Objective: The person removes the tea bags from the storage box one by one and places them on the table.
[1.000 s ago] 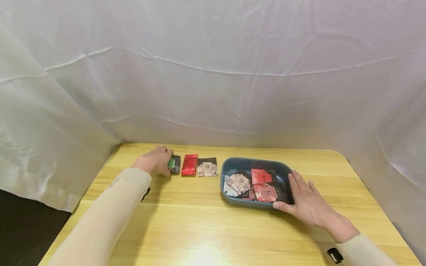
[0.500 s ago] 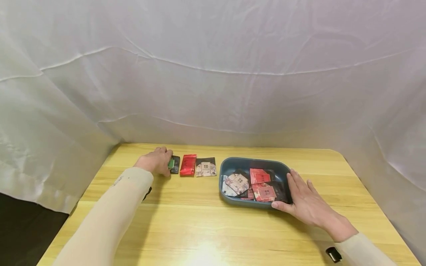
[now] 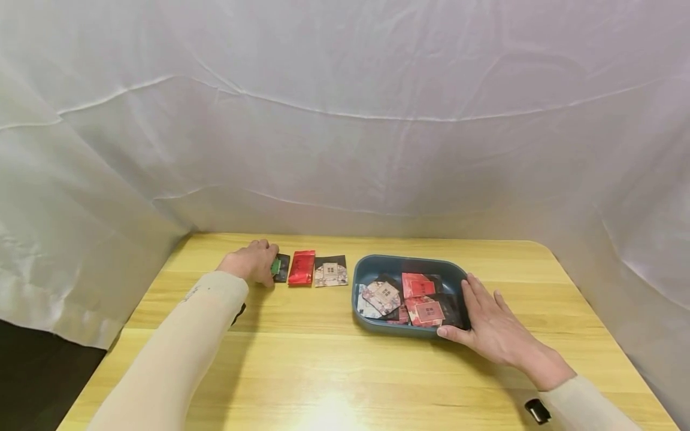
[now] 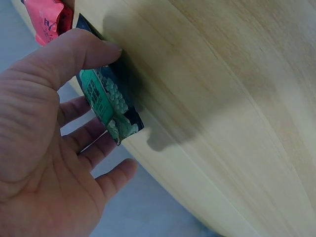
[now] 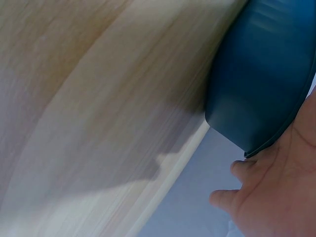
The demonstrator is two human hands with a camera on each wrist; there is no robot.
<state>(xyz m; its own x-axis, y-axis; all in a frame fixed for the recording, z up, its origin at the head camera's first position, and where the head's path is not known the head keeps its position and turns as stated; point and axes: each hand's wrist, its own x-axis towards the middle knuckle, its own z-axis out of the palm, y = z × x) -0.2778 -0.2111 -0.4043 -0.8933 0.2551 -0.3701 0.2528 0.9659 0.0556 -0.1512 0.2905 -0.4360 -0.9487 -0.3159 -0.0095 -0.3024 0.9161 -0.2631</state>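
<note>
At the back left of the table, my left hand [image 3: 249, 263] holds a small black-and-green sachet [image 3: 282, 272] between thumb and fingers. The left wrist view shows the thumb across the near side of this sachet [image 4: 106, 98] and fingers behind it. To its right lie a shiny red packet [image 3: 301, 268] and a black sachet with a pale floral print [image 3: 331, 275]. A dark blue oval-cornered tub [image 3: 377, 327] contains several sachets, among them a pink-and-black one [image 3: 428, 311]. My right hand [image 3: 498, 329], fingers extended, rests against the tub's right end, with the thumb at its front rim.
The wooden table [image 3: 302, 371] reaches back to a hanging pale cloth [image 3: 345, 155] that also runs along both sides. A dark area [image 3: 43, 365] lies beyond the table's left edge. Black wristbands show at both cuffs.
The head view has shifted slightly, so table items appear a little farther left. Both hands stay on the same things, the left at the sachet and the right against the tub.
</note>
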